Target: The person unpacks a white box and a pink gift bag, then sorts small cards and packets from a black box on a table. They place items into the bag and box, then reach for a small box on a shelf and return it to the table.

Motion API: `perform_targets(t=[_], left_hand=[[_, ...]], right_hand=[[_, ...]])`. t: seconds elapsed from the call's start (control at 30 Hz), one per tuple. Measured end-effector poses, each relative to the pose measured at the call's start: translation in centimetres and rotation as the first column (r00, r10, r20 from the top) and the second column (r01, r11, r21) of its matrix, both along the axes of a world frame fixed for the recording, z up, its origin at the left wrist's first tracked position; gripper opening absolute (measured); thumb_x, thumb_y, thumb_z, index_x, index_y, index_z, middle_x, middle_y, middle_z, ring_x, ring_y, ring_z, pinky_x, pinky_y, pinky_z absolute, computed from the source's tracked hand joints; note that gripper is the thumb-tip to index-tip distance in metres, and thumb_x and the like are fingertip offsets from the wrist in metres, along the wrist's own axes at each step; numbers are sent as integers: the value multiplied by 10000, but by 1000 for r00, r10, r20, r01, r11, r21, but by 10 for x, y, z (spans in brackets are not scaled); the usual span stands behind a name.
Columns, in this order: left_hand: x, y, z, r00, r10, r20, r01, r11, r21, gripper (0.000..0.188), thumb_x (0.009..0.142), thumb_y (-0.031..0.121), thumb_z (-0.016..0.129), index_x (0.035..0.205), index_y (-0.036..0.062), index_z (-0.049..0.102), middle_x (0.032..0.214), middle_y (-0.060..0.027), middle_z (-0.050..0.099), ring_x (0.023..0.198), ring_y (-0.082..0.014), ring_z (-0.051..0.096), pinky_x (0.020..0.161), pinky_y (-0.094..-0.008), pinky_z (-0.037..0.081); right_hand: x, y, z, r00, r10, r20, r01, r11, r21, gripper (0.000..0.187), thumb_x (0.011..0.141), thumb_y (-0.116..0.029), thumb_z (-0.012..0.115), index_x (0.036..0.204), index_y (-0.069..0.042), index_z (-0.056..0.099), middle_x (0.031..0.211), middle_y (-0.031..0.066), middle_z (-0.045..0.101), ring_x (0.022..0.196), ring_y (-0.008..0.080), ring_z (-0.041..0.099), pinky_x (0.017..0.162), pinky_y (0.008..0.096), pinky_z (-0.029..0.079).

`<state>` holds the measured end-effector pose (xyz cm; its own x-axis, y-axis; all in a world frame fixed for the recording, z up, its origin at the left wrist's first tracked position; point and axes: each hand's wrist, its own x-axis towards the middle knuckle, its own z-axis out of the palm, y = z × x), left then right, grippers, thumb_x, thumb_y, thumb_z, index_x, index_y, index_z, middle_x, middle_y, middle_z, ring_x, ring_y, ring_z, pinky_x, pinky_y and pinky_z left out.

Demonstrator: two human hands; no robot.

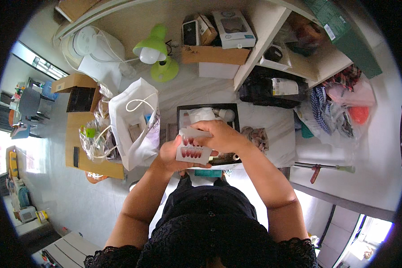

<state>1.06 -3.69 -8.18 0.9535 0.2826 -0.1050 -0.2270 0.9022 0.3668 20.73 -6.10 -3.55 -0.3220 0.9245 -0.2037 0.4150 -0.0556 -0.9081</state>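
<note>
A white card of dark red press-on nails, set out in two rows, is held up in front of my body. My left hand grips its left side, with fingers behind it. From the upper right, my right hand bends its fingers over the card's top part and touches it near the upper row; whether a single nail is pinched there I cannot make out. Below the hands is a black-rimmed tray on the marbled table. It holds a white crumpled bundle and a light bulb.
To the left stands a white paper bag with rope handles, beside clear plastic wrapping and a cardboard box. A green desk lamp, boxes and a black bag line the back. A patterned cloth lies right of the tray.
</note>
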Motion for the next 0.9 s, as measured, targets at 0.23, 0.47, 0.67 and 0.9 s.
perform_targets(t=[0.23,0.47,0.67,0.9], left_hand=[[-22,-17,-10,959,194,205,-167,975,-144,764,842,506,621,1454,175,306,1379,-217,436,1247,-460,448,960,-688,373],[-54,-19,-11,904,417,97,-384,889,-248,653,897,514,540,1457,277,303,1340,-207,475,1215,-441,483,970,-715,328],[-52,-26,-10,869,480,-123,-494,829,-261,623,917,606,404,1428,253,353,1285,-198,504,1071,-397,561,934,-681,359],[-40,-30,-13,856,480,-191,-516,816,-259,637,889,622,463,1382,220,429,1324,-177,504,1180,-385,501,968,-649,354]], right_hand=[[-18,-14,-5,971,-159,176,87,930,358,400,767,-195,753,1111,-37,623,995,156,634,918,343,614,846,392,484],[-12,-77,-70,818,-282,502,-125,764,633,213,696,-204,732,866,-94,667,956,84,618,1004,262,566,819,427,472],[3,-81,-94,887,-102,450,-100,909,404,148,715,-174,721,827,-86,681,870,73,634,877,268,613,756,394,504],[16,-74,-7,783,-612,114,397,632,665,95,735,-26,715,820,-52,682,886,109,639,767,279,624,645,357,514]])
